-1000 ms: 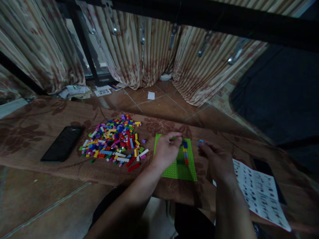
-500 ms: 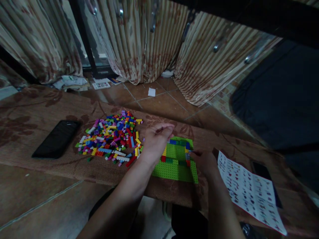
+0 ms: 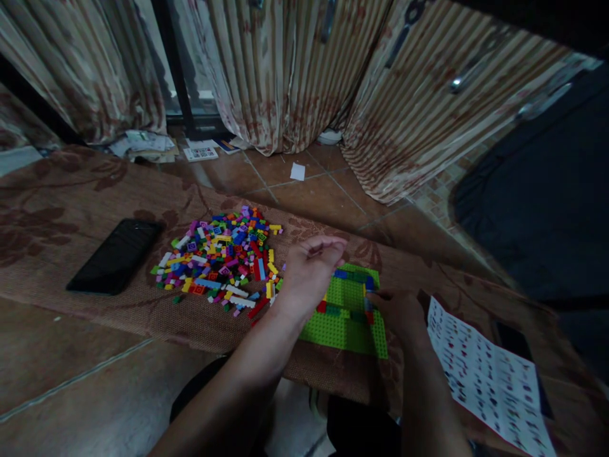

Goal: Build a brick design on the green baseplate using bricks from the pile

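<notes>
A green building baseplate [image 3: 342, 333] lies on the cloth in front of me, with a rectangular outline of blue, green, red and yellow bricks on it. My left hand [image 3: 311, 266] hovers over the plate's left side, its fingers curled together; whether they hold anything is hidden. At the right side of the outline, my right hand [image 3: 397, 311] has its fingertips on the bricks near the blue and yellow ones, pressed close together. Any piece under those fingertips is too dark to make out. To the left spreads a pile of mixed toy bricks [image 3: 223, 254].
A black phone [image 3: 114, 257] lies left of the pile. On the right are a printed instruction sheet [image 3: 490, 374] and a dark object [image 3: 514, 343] partly beneath it. Beyond the cloth-covered bench [image 3: 190, 336], papers lie on the tiled floor below striped curtains [image 3: 304, 76].
The whole scene has shifted slightly to the right as the camera turned. My right hand's fingertips now rest lower against the bricks. The left hand keeps its curled pose.
</notes>
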`<action>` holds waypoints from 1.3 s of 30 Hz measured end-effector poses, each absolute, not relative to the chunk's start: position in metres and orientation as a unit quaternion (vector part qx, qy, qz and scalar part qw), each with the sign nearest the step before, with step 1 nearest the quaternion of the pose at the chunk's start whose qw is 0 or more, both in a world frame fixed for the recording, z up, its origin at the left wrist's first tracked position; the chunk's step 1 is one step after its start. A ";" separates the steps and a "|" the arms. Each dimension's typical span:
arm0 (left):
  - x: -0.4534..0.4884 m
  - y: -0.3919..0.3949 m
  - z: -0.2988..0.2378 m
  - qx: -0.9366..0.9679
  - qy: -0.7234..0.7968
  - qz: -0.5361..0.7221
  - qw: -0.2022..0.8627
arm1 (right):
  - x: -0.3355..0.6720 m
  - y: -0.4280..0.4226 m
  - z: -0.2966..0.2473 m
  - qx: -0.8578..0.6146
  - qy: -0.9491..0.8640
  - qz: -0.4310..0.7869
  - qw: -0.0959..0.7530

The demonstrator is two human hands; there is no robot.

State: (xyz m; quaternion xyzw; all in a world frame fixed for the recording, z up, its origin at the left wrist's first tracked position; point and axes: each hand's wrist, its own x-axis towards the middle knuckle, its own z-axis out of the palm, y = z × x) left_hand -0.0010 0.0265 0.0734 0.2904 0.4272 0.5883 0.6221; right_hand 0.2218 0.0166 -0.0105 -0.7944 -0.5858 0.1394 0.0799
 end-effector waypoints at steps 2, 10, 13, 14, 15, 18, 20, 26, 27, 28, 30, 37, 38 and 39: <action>-0.002 0.027 0.073 0.287 0.427 0.588 0.624 | 0.222 0.017 -0.011 -0.794 -0.587 0.137 0.077; -0.004 0.028 0.074 0.285 0.420 0.591 0.627 | 0.215 0.021 -0.003 -0.807 -0.570 0.154 0.016; -0.006 0.029 0.074 0.281 0.411 0.599 0.627 | 0.211 0.021 0.001 -0.813 -0.561 0.154 -0.012; -0.006 0.029 0.074 0.280 0.410 0.601 0.627 | 0.211 0.021 0.002 -0.814 -0.558 0.157 -0.017; -0.006 0.029 0.074 0.280 0.409 0.602 0.626 | 0.210 0.021 0.002 -0.814 -0.557 0.160 -0.021; -0.007 0.029 0.074 0.282 0.412 0.597 0.627 | 0.209 0.021 0.002 -0.813 -0.560 0.156 -0.022; -0.007 0.028 0.074 0.284 0.415 0.595 0.627 | 0.209 0.020 0.001 -0.815 -0.560 0.148 -0.020; -0.007 0.029 0.074 0.285 0.413 0.596 0.627 | 0.206 0.021 0.000 -0.815 -0.560 0.144 -0.024; -0.007 0.029 0.073 0.285 0.413 0.596 0.627 | 0.206 0.021 0.000 -0.817 -0.558 0.144 -0.025; -0.006 0.029 0.073 0.286 0.412 0.596 0.627 | 0.205 0.021 0.001 -0.818 -0.556 0.144 -0.026; -0.006 0.029 0.073 0.287 0.412 0.595 0.628 | 0.203 0.019 0.002 -0.819 -0.556 0.142 -0.024; -0.006 0.028 0.074 0.284 0.419 0.593 0.626 | 0.200 0.014 0.007 -0.819 -0.557 0.136 -0.009; -0.006 0.028 0.074 0.284 0.418 0.595 0.625 | 0.201 0.014 0.008 -0.821 -0.555 0.134 -0.009; -0.006 0.029 0.074 0.283 0.417 0.597 0.624 | 0.202 0.014 0.009 -0.823 -0.552 0.131 -0.010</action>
